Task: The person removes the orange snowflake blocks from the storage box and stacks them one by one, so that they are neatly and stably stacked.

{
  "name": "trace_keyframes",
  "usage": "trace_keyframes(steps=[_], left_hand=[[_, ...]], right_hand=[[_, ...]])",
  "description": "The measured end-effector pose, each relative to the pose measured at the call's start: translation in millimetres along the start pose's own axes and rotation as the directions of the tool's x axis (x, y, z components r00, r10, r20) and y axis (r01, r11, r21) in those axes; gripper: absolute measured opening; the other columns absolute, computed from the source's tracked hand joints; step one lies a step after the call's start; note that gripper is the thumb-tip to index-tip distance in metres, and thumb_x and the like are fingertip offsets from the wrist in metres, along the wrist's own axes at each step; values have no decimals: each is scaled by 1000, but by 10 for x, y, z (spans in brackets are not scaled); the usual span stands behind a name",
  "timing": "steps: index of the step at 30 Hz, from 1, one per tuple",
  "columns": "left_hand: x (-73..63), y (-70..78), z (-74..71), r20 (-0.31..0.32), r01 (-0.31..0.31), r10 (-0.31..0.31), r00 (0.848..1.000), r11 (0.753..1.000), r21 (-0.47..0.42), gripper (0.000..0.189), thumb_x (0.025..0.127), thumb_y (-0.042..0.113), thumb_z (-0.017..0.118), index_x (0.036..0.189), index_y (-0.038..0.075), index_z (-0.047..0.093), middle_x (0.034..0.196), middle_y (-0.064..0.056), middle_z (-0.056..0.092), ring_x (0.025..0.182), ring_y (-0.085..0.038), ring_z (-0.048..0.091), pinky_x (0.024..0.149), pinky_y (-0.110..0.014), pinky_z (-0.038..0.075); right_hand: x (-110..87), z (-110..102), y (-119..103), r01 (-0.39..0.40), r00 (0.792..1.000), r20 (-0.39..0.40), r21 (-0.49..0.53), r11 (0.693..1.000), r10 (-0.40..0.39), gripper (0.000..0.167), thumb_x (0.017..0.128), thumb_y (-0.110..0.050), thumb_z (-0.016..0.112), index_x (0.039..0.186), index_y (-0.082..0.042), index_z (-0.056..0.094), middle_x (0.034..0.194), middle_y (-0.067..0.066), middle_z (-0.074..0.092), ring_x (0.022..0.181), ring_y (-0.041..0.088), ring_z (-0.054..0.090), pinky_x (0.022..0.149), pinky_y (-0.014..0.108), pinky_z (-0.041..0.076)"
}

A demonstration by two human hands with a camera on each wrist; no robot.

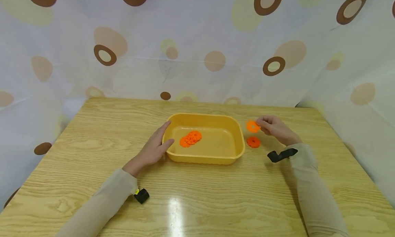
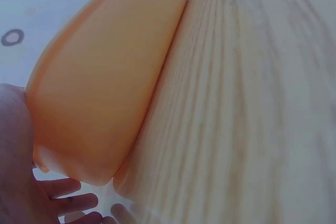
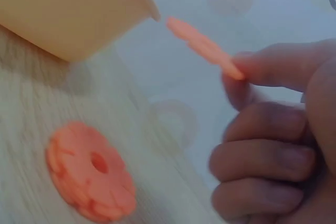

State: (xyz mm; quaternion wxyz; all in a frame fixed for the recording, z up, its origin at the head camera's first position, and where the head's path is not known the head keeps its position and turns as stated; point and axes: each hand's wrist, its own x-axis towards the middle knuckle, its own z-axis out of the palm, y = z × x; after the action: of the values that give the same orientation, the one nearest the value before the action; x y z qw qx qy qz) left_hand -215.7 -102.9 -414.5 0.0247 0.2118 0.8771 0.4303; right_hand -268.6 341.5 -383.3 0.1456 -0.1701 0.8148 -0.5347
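Orange and thin, the flat notched disc (image 1: 250, 127) is pinched at its edge between thumb and finger of your right hand (image 1: 276, 128), held up off the wood-grain table (image 1: 222, 196). It lies to the left of that grip, just outside the right rim of the yellow-orange rectangular plastic tray (image 1: 219, 142), whose long axis runs left to right; a stack of orange discs (image 1: 250, 143) stands near that rim. Your left hand (image 1: 153, 146), fingers fairly straight, touches the tray's left end, near overlapping orange discs (image 1: 191, 138) inside

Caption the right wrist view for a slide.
Right hand pinching an orange disc, a stack of discs on the table, tub nearby.
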Motion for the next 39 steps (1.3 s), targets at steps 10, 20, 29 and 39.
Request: trace_keyframes(steps=[10, 20, 29, 39], left_hand=[[-6, -9, -8, 7, -9, 9, 1000, 1000, -6, 65, 102, 21, 46, 155, 6, 13, 159, -18, 17, 146, -38, 17, 117, -56, 16], [-12, 7, -10, 7, -4, 4, 1000, 1000, -18, 65, 101, 21, 47, 155, 5, 13, 159, -19, 17, 146, -38, 17, 117, -55, 16], [-1, 18, -16, 8, 2, -2, 1000, 1000, -13, 65, 101, 22, 47, 155, 6, 13, 159, -19, 17, 146, -38, 17, 117, -55, 16], [-4, 7, -13, 7, 6, -6, 1000, 1000, -11, 65, 101, 22, 47, 155, 7, 13, 159, -18, 17, 146, -37, 18, 117, -55, 17]], right_hand=[[-38, -126, 157, -91, 986, 125, -136, 986, 108, 29, 102, -21, 48, 99, 6, 59, 56, -2, 30, 45, 13, 24, 49, 34, 28], [1, -96, 217, -188, 974, 77, -252, 949, 213, 28, 98, -26, 55, 95, 1, 63, 74, 1, 45, 61, 10, 38, 59, 24, 33], [-9, -75, 171, -212, 970, 59, -262, 941, 235, 29, 98, -25, 56, 99, 3, 64, 75, 2, 48, 62, 10, 38, 59, 24, 32], [-9, -66, 178, -208, 971, 57, -267, 941, 231, 30, 98, -24, 56, 105, 4, 63, 81, 2, 51, 67, 12, 41, 61, 24, 33]])
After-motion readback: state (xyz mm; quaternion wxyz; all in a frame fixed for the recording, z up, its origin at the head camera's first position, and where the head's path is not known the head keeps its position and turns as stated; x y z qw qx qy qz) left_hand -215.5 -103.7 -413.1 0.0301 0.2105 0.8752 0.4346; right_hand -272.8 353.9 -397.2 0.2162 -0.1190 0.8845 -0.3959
